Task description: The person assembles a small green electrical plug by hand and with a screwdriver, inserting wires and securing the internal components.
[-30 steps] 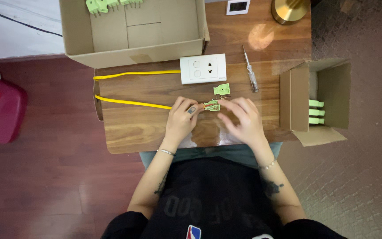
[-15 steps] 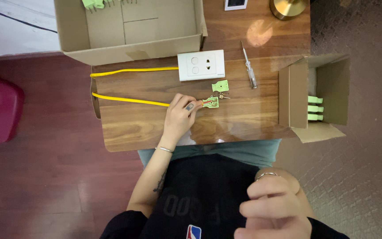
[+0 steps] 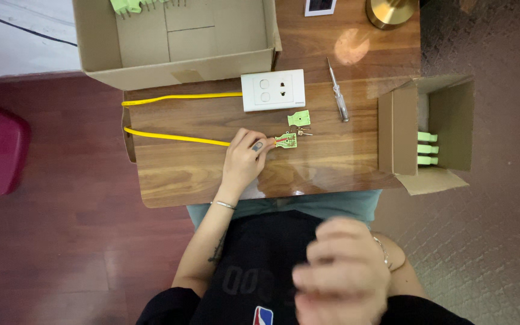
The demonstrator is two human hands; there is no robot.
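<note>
**Head view: one hand close, one hand on the wire**

The right hand (image 3: 341, 274) is blurred near the camera (grip unclear). Farther, the left hand (image 3: 243, 161) pinches the yellow wire (image 3: 176, 137) beside the green connector (image 3: 286, 140) on the wooden table (image 3: 182, 174).

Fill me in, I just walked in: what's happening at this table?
A person sits at a wooden table. Their left hand pins a small green connector part joined to a yellow cable. Their right hand is raised off the table, blurred and empty. A white socket plate, a screwdriver and a second green piece lie nearby.
</note>
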